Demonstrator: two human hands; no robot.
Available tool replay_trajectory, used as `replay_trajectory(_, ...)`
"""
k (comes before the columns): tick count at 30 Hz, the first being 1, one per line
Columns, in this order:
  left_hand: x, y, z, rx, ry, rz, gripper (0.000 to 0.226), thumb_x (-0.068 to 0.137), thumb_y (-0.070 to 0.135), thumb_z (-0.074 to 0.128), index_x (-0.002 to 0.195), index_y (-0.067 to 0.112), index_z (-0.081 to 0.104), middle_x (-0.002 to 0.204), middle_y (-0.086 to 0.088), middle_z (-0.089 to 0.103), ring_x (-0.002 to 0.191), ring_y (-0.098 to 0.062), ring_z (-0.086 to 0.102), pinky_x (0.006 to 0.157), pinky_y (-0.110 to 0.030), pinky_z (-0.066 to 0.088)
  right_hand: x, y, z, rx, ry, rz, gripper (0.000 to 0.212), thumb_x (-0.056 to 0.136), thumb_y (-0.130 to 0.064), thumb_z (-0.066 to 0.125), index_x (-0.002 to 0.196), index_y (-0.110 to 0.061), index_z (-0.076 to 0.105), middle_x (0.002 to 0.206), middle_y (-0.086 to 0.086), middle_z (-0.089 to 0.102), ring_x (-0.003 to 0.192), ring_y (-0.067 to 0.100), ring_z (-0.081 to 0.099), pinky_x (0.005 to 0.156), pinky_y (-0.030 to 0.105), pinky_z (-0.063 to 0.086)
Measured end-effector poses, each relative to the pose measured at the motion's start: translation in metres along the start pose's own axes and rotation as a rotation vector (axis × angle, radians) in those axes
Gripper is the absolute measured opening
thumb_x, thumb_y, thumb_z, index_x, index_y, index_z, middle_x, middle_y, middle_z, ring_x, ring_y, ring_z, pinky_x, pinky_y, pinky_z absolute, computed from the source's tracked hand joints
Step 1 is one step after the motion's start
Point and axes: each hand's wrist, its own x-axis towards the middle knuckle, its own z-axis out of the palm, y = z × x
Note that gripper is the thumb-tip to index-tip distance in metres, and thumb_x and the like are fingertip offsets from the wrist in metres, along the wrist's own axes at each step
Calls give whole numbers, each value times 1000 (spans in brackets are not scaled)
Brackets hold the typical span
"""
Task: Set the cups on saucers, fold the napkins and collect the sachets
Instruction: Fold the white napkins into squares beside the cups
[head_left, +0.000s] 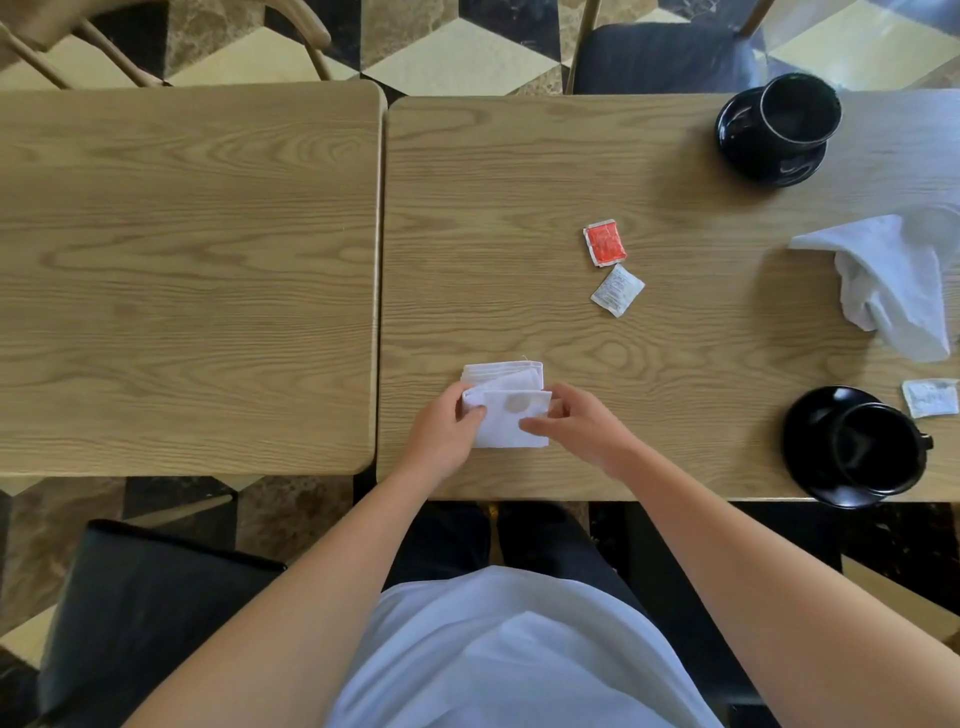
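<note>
A small folded white napkin (511, 410) lies near the front edge of the right table, with a faint stain on top. My left hand (447, 434) grips its left edge and my right hand (576, 428) pinches its right edge. A red sachet (604, 242) and a white sachet (617, 290) lie mid-table. A crumpled white napkin (893, 280) lies at the right. One black cup (797, 111) stands on a black saucer (748, 156) at the far right. A second black cup (878, 447) stands on a saucer (810, 421) at the near right, with another white sachet (930, 397) beside it.
Two wooden tables stand side by side, the left table (187, 280) bare and the right table (493, 208) holding everything. Dark-cushioned chairs (140, 618) stand at the near left and far right (665, 57). A wooden chair (171, 41) is at the far left.
</note>
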Motion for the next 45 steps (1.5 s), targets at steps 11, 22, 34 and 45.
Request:
replay_trajectory(11,32,4,1,-48,76,-169,13,101,28,52,107,18,57,101,3,67,90,-19,64,68,-31,50,19,1,-1,172,-19,147,32,90,-36,70,102,-6,70,70,-7,58,60,8,53,61,25,45)
replay_trajectory(22,9,-2,26,535,486,409,27,83,1,65,109,6,61,117,-13,58,105,-33,55,87,-43,49,6,5,34,-396,578,-342,25,90,-22,69,110,-15,56,106,-1,56,93,17,53,79,33,49)
replay_trajectory(34,17,-30,39,633,321,439,54,97,16,37,149,3,41,161,-17,32,152,-31,24,121,-47,28,25,12,50,-855,395,-547,53,108,-25,40,158,-11,29,166,10,25,155,27,17,124,57,11)
replay_trajectory(45,37,-48,33,933,196,518,61,106,30,29,159,2,18,168,-14,14,156,-28,8,125,-49,16,54,22,60,-968,387,-605,56,108,-27,35,159,-6,25,167,10,22,156,24,13,124,56,8)
